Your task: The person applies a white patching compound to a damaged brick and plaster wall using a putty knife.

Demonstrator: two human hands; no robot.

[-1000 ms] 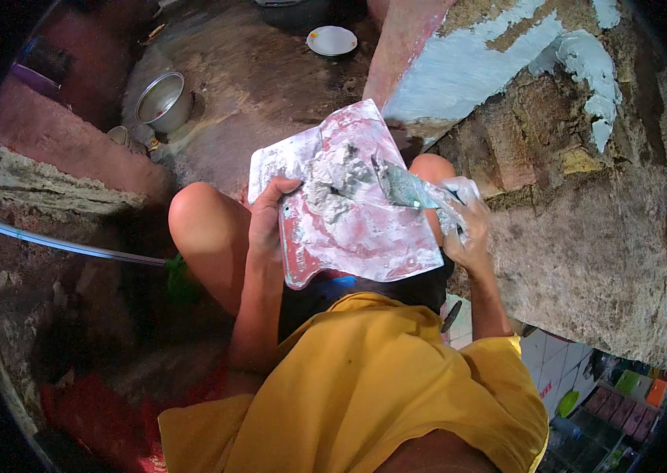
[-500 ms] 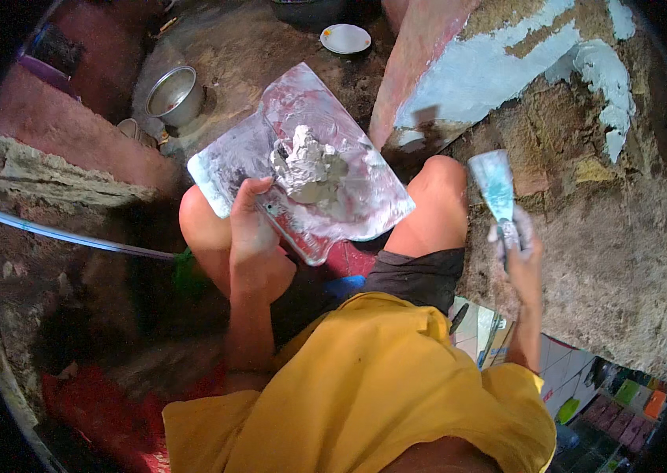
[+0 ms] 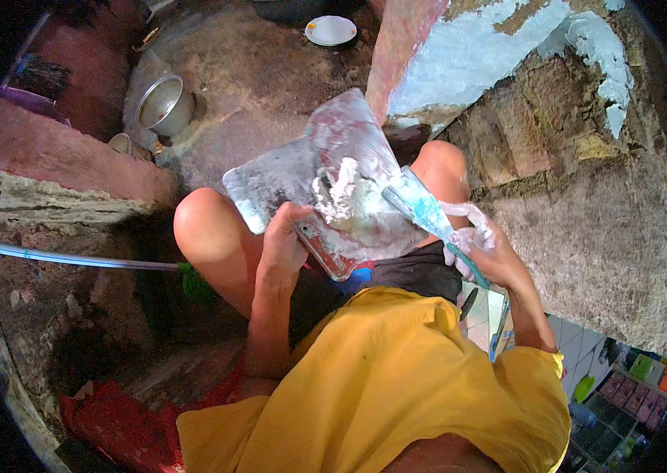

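Observation:
My left hand [image 3: 281, 246] is closed on the near edge of a flat, reddish board [image 3: 269, 180] smeared with white, its thumb lying on top. The board is held over my lap, between my knees. A lump of whitish putty [image 3: 340, 193] sits near its middle. In my right hand [image 3: 490, 251], whose fingers are coated in white, is a putty knife [image 3: 419, 206] with a blue-green handle. Its smeared blade points up and left, over the right side of the board near the putty. Whether the blade touches the board, I cannot tell.
On the right stands a rough wall [image 3: 578, 229], partly coated with white filler [image 3: 467, 71]. A metal pot [image 3: 166, 110] and a white plate [image 3: 331, 31] rest on the floor ahead. A pale blue hose [image 3: 73, 258] runs along the left. Household items [image 3: 625, 394] show at lower right.
My right hand has brought the putty knife left from beside the wall to the board. The board has moved slightly right and nearer, with my left hand still holding it.

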